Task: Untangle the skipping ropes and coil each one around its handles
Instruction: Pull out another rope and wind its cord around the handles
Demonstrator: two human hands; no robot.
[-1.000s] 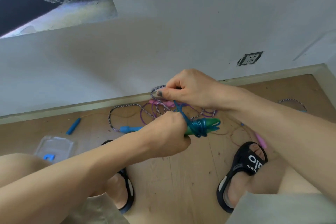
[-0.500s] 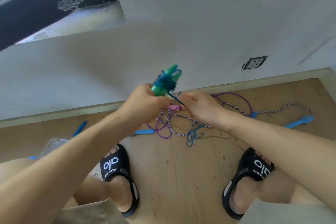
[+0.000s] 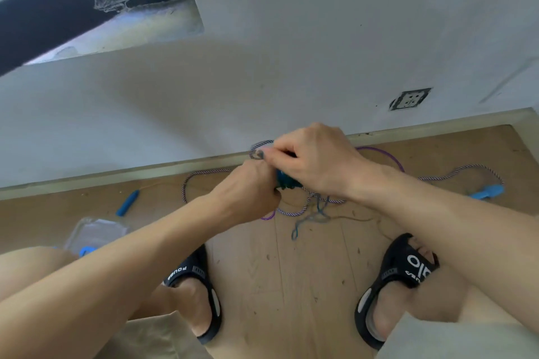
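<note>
My left hand (image 3: 248,194) grips the green handles, which are almost wholly hidden; only the teal rope coil (image 3: 284,181) wound on them shows between my hands. Over that coil my right hand (image 3: 315,163) pinches the teal rope with curled fingers. The loose teal rope tail (image 3: 309,220) hangs down to the floor. Behind my hands a striped purple-white rope (image 3: 204,173) and a plain purple rope (image 3: 388,154) lie tangled on the wooden floor. One blue handle (image 3: 488,192) lies at the right and another blue handle (image 3: 127,202) at the left.
A clear plastic box (image 3: 96,232) with a blue piece sits on the floor at the left. My feet in black sandals (image 3: 399,280) rest either side of the floor middle. A white wall with a socket (image 3: 409,99) stands just behind the ropes.
Both hands dropped from the raised position with the green handles. My right hand went from beside the bundle to over it, carrying the teal rope round, and the handles are now hidden.
</note>
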